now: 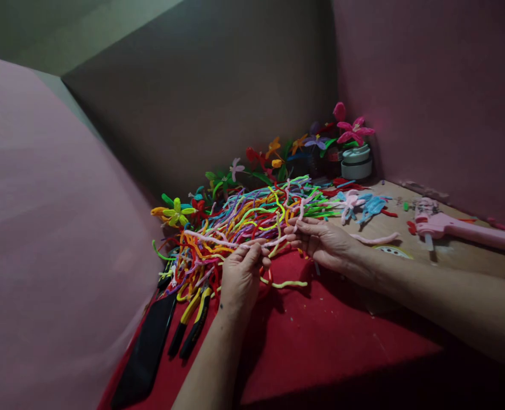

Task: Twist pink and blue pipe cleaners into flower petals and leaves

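Your left hand [240, 273] and right hand [323, 242] are bare, as are your left forearm [210, 364] and right forearm [440, 296], each narrowing toward the wrist; a small dark spot [222, 306] marks your left wrist [231, 307]

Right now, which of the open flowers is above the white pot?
The hot-pink flower, just over the pot's lid; the others are in front or further left.

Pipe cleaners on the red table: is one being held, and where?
Yes, a pale pink pipe cleaner: the left hand pinches it near a bend, the right hand further along; its exact ends are unclear.
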A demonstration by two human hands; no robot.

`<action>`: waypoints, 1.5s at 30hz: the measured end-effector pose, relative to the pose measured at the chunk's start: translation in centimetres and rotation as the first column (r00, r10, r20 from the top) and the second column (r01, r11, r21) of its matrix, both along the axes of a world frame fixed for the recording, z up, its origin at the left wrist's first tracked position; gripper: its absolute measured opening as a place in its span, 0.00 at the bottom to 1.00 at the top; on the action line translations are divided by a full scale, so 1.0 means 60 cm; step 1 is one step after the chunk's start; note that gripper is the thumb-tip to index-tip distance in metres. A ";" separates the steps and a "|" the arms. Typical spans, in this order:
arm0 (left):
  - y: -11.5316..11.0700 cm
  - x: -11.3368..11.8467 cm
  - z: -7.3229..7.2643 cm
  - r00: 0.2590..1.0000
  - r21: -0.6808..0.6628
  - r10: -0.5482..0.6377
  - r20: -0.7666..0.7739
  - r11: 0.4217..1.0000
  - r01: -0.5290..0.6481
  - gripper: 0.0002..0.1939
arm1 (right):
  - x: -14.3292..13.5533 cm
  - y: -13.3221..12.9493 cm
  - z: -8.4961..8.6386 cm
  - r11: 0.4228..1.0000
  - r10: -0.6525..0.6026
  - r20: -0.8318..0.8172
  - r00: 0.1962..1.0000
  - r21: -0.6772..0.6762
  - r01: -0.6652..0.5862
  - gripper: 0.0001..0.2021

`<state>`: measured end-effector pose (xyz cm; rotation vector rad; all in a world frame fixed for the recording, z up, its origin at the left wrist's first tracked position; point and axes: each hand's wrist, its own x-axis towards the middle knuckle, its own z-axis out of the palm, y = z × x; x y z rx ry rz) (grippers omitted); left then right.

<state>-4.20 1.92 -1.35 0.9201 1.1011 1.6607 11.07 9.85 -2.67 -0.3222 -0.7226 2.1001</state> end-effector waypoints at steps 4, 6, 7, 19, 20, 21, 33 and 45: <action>0.000 0.000 0.000 1.000 -0.003 0.005 -0.006 1.000 -0.005 0.11 | 0.001 -0.001 0.000 1.000 0.017 0.012 1.000 -0.017 -0.016 0.06; 0.000 0.000 0.000 1.000 0.006 0.004 -0.006 1.000 -0.004 0.11 | 0.001 -0.002 0.000 1.000 0.016 0.019 1.000 -0.025 -0.016 0.07; 0.000 0.000 0.000 1.000 0.010 0.005 -0.005 1.000 -0.005 0.11 | 0.000 -0.002 0.000 1.000 0.016 0.022 1.000 -0.024 -0.016 0.07; 0.000 0.000 0.000 1.000 -0.005 0.011 0.002 1.000 -0.011 0.11 | -0.001 -0.008 0.008 1.000 0.021 0.064 0.998 -0.022 -0.020 0.09; 0.000 0.001 0.000 1.000 -0.005 0.011 -0.001 1.000 -0.011 0.11 | -0.002 -0.009 0.007 1.000 0.023 0.064 0.998 -0.011 -0.022 0.09; 0.000 0.003 0.001 1.000 -0.009 0.008 -0.003 1.000 -0.008 0.11 | -0.003 -0.011 0.006 1.000 0.029 0.064 0.998 0.004 -0.029 0.09; -0.001 0.013 -0.004 0.998 -0.079 -0.028 -0.050 0.997 0.024 0.10 | -0.011 -0.031 -0.003 0.978 0.081 0.090 0.993 0.183 -0.096 0.04; -0.001 0.015 0.001 0.998 -0.103 0.025 -0.052 0.994 -0.030 0.12 | -0.010 -0.025 -0.002 0.991 0.018 0.062 0.998 0.135 -0.026 0.02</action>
